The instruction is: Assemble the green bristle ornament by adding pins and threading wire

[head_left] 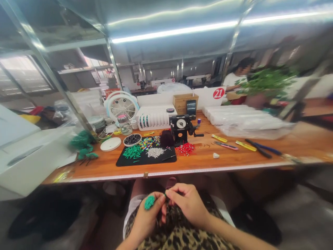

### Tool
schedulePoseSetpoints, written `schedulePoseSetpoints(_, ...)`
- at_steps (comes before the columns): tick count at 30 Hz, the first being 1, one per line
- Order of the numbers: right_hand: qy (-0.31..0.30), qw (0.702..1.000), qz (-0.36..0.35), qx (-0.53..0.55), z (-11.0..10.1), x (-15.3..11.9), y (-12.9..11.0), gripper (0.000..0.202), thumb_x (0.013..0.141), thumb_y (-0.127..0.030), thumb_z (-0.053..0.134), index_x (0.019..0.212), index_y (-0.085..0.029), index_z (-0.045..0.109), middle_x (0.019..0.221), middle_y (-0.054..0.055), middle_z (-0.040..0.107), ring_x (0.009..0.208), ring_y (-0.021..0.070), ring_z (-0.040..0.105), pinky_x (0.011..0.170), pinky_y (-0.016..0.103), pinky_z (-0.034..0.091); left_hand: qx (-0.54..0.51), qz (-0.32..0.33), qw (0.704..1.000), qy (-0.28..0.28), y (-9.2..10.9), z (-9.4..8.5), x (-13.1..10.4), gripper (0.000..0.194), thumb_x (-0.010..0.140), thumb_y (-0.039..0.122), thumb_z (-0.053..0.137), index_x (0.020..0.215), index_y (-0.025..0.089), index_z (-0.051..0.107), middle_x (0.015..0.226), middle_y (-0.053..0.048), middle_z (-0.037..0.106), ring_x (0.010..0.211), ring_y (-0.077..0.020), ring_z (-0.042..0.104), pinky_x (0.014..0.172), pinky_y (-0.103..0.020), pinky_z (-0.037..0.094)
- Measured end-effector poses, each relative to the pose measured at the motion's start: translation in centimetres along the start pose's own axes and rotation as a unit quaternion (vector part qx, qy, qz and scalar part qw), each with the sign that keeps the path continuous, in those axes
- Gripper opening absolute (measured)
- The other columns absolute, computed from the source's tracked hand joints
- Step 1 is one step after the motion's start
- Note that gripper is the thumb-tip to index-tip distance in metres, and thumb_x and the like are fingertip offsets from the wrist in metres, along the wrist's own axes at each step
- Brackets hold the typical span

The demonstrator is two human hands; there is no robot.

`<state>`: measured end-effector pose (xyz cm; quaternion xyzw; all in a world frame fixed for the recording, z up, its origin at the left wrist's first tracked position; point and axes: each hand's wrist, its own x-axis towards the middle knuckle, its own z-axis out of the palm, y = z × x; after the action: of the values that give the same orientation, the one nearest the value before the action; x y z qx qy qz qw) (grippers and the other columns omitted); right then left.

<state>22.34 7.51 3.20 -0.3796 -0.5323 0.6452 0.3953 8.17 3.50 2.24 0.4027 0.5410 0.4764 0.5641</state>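
Over the lap, my left hand (152, 210) is closed, with thumb and finger pinching a tiny green piece. A round green beaded cluster (149, 202) rests against the back of this hand near the thumb. My right hand (188, 203) pinches at the same small green piece, its fingertips almost touching the left ones. Beyond the hands, a black mat (145, 160) on the table bears green pieces (132, 151), white beads (155, 152) and multicoloured beads (146, 143). Red pieces (186, 148) lie beside the mat.
A black hand-cranked device (180, 130) stands behind the mat. Cutters (240, 145), pliers (260, 149), a white dish (110, 144), a fan (122, 107) and plastic-wrapped packs (244, 119) are on the table. A person (235, 78) sits at the back right.
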Motion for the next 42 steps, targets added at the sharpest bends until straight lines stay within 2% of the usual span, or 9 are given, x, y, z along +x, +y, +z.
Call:
schedulePoseSetpoints(8, -0.008, 0.998, 0.056, 0.012, -0.2, 0.6, 1.5, 0.036, 0.068, -0.047, 0.064, 0.06, -0.012, 0.059, 0.047, -0.003, 0.05, 0.04, 0.0052, 0.037, 0.039, 0.019, 0.028, -0.041, -0.012, 0.998, 0.049, -0.2, 0.6, 0.1, 0.042, 0.064, 0.05, 0.072, 0.083, 0.015, 0.059, 0.04, 0.003, 0.055, 0.029, -0.0102, 0.043, 0.032, -0.019, 0.031)
schedulePoseSetpoints(12, -0.079, 0.99, 0.079, 0.088, 0.2, 0.7, 2.7, 0.036, 0.066, -0.05, 0.064, 0.066, -0.016, 0.05, 0.047, -0.005, 0.05, 0.034, 0.0057, 0.039, 0.034, 0.017, 0.025, -0.082, -0.01, 0.996, 0.037, 0.0, 0.6, 0.4, 0.043, 0.066, 0.055, 0.069, 0.062, 0.014, 0.056, 0.029, 0.005, 0.042, 0.026, -0.0067, 0.036, 0.036, -0.018, 0.032)
schedulePoseSetpoints(16, -0.132, 0.965, 0.134, 0.18, 0.2, 0.7, 3.3, 0.038, 0.065, -0.052, 0.062, 0.068, -0.018, 0.045, 0.049, -0.006, 0.051, 0.03, 0.0054, 0.037, 0.03, 0.017, 0.021, -0.078, -0.038, 0.996, 0.026, 0.4, 0.6, 0.4, 0.048, 0.06, 0.06, 0.07, 0.064, 0.015, 0.055, 0.028, 0.01, 0.032, 0.024, -0.0062, 0.029, 0.03, -0.018, 0.025)
schedulePoseSetpoints(20, -0.059, 0.984, 0.115, 0.12, -0.1, 0.7, 3.0, 0.035, 0.064, -0.043, 0.07, 0.06, -0.016, 0.049, 0.039, -0.01, 0.036, 0.033, 0.0017, 0.023, 0.035, 0.018, 0.014, -0.098, -0.091, 0.991, 0.025, -0.1, 0.3, 0.4, 0.049, 0.055, 0.058, 0.074, 0.073, 0.017, 0.053, 0.032, 0.014, 0.025, 0.026, -0.0047, 0.02, 0.028, -0.017, 0.02)
schedulePoseSetpoints(23, -0.001, 0.995, 0.076, 0.071, -0.3, 0.7, 2.2, 0.031, 0.066, -0.042, 0.068, 0.061, -0.014, 0.056, 0.044, -0.007, 0.043, 0.039, 0.0042, 0.031, 0.04, 0.02, 0.022, -0.12, -0.087, 0.989, 0.011, -0.7, 0.2, 0.4, 0.038, 0.053, 0.037, 0.077, 0.076, 0.018, 0.052, 0.041, 0.011, 0.035, 0.032, -0.0038, 0.024, 0.033, -0.016, 0.02)
schedulePoseSetpoints(27, 0.005, 0.999, 0.032, -0.022, -0.1, 0.8, 1.1, 0.024, 0.069, -0.035, 0.065, 0.062, -0.012, 0.065, 0.055, 0.0, 0.056, 0.052, 0.0091, 0.045, 0.053, 0.022, 0.034, -0.064, -0.05, 0.996, -0.028, -1.0, 0.3, 0.4, 0.018, 0.057, 0.018, 0.068, 0.069, 0.018, 0.053, 0.046, 0.007, 0.044, 0.036, -0.0069, 0.035, 0.039, -0.02, 0.028)
schedulePoseSetpoints(32, 0.007, 0.999, 0.032, -0.017, 0.1, 0.9, 1.2, 0.025, 0.068, -0.037, 0.065, 0.063, -0.012, 0.064, 0.06, 0.002, 0.061, 0.056, 0.0121, 0.051, 0.055, 0.024, 0.039, -0.067, -0.05, 0.996, -0.039, -1.4, 0.2, 0.4, 0.019, 0.066, 0.031, 0.067, 0.069, 0.018, 0.053, 0.047, 0.003, 0.05, 0.041, -0.0133, 0.046, 0.042, -0.024, 0.034)
schedulePoseSetpoints(37, -0.017, 0.998, 0.041, 0.05, 0.1, 0.8, 2.1, 0.035, 0.067, -0.048, 0.067, 0.064, -0.014, 0.058, 0.053, 0.002, 0.06, 0.047, 0.0138, 0.055, 0.049, 0.025, 0.041, -0.13, -0.004, 0.991, -0.026, -1.0, 0.5, 0.3, 0.04, 0.067, 0.047, 0.071, 0.06, 0.018, 0.045, 0.047, 0.002, 0.049, 0.042, -0.0115, 0.046, 0.045, -0.023, 0.037)
schedulePoseSetpoints(42, -0.034, 0.996, 0.054, 0.058, 0.0, 0.5, 2.1, 0.037, 0.066, -0.05, 0.067, 0.059, -0.015, 0.056, 0.04, -0.004, 0.047, 0.035, 0.0059, 0.038, 0.038, 0.02, 0.026, -0.163, -0.028, 0.986, -0.009, 0.1, 0.8, 0.0, 0.043, 0.068, 0.046, 0.072, 0.055, 0.017, 0.043, 0.047, 0.0, 0.05, 0.044, -0.0103, 0.047, 0.047, -0.022, 0.037)
